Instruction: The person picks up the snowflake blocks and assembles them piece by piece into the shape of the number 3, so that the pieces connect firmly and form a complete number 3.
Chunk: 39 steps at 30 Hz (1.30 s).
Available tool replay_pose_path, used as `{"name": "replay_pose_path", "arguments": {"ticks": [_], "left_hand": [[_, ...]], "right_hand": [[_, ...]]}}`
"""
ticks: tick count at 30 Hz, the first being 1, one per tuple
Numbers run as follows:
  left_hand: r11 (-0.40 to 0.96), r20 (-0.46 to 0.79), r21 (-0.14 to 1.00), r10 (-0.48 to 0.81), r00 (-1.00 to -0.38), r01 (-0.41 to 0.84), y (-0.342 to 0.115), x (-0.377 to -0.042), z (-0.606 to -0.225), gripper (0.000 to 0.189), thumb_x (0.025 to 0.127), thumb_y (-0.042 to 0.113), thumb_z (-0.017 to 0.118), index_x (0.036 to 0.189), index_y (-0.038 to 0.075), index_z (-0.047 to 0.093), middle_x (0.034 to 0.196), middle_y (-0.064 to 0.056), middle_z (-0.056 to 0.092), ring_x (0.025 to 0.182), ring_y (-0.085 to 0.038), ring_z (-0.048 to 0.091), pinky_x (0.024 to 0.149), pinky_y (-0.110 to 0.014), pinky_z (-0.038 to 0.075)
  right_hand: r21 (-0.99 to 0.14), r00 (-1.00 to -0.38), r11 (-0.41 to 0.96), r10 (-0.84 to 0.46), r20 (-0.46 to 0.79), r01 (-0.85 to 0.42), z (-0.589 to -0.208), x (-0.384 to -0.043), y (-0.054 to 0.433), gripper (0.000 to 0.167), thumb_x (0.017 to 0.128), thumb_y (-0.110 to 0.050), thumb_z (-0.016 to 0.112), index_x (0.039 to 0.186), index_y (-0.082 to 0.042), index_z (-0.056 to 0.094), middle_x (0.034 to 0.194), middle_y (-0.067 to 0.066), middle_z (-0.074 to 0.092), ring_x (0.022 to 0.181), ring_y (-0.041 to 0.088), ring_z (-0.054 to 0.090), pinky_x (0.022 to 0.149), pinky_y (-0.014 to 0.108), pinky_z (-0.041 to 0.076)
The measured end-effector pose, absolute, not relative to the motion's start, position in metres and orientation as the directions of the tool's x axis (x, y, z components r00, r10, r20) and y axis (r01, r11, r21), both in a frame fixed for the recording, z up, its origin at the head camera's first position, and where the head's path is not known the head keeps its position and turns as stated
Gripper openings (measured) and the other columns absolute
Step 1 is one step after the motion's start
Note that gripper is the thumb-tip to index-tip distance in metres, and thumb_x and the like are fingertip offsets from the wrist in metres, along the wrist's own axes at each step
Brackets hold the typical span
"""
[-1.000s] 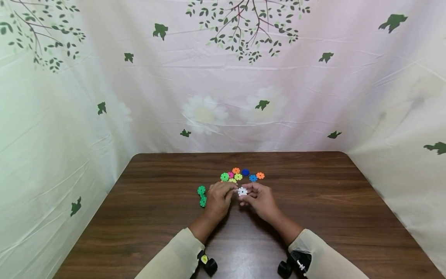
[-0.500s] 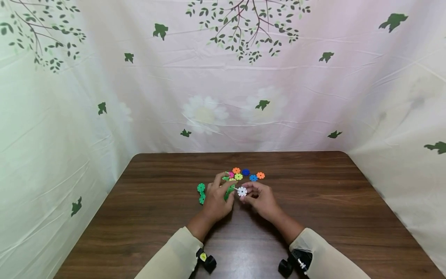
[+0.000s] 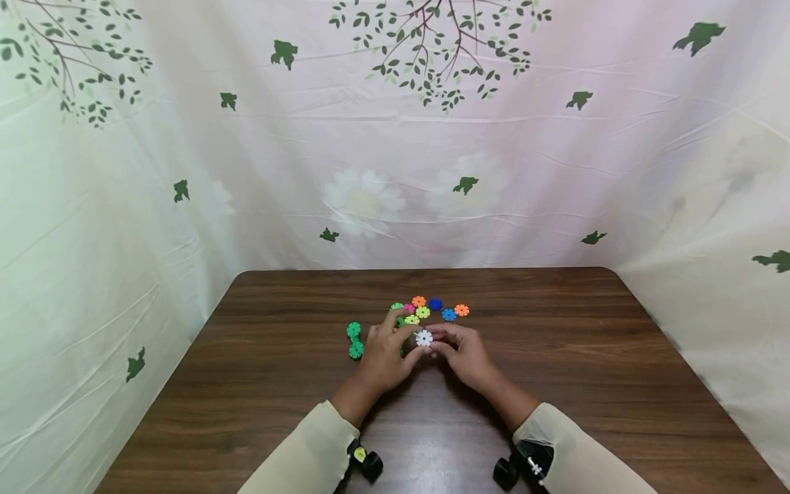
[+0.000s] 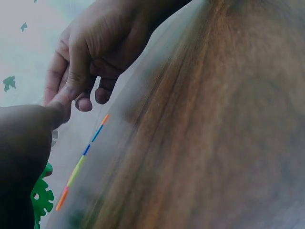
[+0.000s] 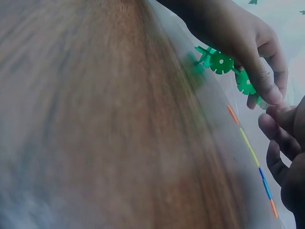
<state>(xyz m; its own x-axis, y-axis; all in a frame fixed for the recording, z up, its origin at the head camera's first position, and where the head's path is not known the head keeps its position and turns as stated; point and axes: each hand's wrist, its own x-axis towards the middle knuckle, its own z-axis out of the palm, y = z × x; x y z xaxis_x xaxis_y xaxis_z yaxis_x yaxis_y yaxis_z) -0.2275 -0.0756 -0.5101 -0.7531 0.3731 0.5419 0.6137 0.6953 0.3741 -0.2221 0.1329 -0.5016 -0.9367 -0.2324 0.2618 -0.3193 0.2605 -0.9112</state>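
Joining step, I judge: left hand [image 3: 384, 353] and right hand [image 3: 467, 353] both pinch the white, notched, round plastic disc [image 3: 424, 337] over the bench [image 3: 290, 336], its seating on the green plastic chain of notched discs [image 5: 221, 63] hard to make out; next press wants careful alignment.

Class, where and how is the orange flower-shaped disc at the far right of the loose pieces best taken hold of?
The orange disc is probably best pinched by the near and far edges of its notched rim, from above and the right: it lies flat on the table, with the lighter blue disc close on its left.
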Motion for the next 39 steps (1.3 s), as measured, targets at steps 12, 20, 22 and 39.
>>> {"name": "replay_pose_path", "arguments": {"ticks": [12, 20, 22, 39], "left_hand": [[0.713, 0.567, 0.323, 0.38, -0.731, 0.622, -0.077, -0.228, -0.513, 0.038, 0.095, 0.038, 0.086, 0.123, 0.014, 0.078, 0.143, -0.013, 0.067, 0.126, -0.032, 0.072, 0.096, -0.057, 0.054], [0.708, 0.558, 0.32, 0.397, -0.729, 0.63, -0.077, -0.23, -0.514, 0.04, 0.097, 0.039, 0.085, 0.125, 0.011, 0.078, 0.141, -0.012, 0.069, 0.125, -0.031, 0.07, 0.095, -0.054, 0.053], [0.711, 0.545, 0.315, 0.406, -0.733, 0.629, -0.078, -0.23, -0.513, 0.039, 0.097, 0.039, 0.084, 0.125, 0.012, 0.078, 0.142, -0.011, 0.068, 0.127, -0.031, 0.07, 0.095, -0.054, 0.054], [0.68, 0.508, 0.305, 0.476, -0.718, 0.667, -0.085, -0.236, -0.514, 0.036, 0.1, 0.041, 0.081, 0.126, 0.016, 0.078, 0.148, -0.014, 0.063, 0.131, -0.031, 0.069, 0.099, -0.056, 0.055]], "right_hand": [[-0.825, -0.912, 0.406, -0.053, 0.408, -0.393, -0.515, -0.246, 0.146, 0.028, 0.091, 0.014, 0.078, 0.118, 0.011, 0.075, 0.094, 0.021, 0.079, 0.081, 0.012, 0.072, 0.075, 0.019, 0.055], [-0.755, -0.905, 0.548, -0.011, 0.425, -0.36, -0.518, -0.266, 0.159, 0.032, 0.087, 0.011, 0.085, 0.118, 0.007, 0.077, 0.1, 0.018, 0.072, 0.089, 0.029, 0.069, 0.08, 0.028, 0.055], [-0.739, -0.915, 0.583, -0.019, 0.404, -0.338, -0.517, -0.269, 0.161, 0.034, 0.088, 0.007, 0.086, 0.121, 0.005, 0.078, 0.103, 0.018, 0.069, 0.09, 0.028, 0.066, 0.082, 0.031, 0.053], [-0.61, -0.976, 0.769, -0.086, 0.201, -0.194, -0.513, -0.292, 0.166, 0.043, 0.1, -0.025, 0.083, 0.135, -0.002, 0.076, 0.108, 0.012, 0.052, 0.089, 0.024, 0.052, 0.074, 0.035, 0.04]]}}
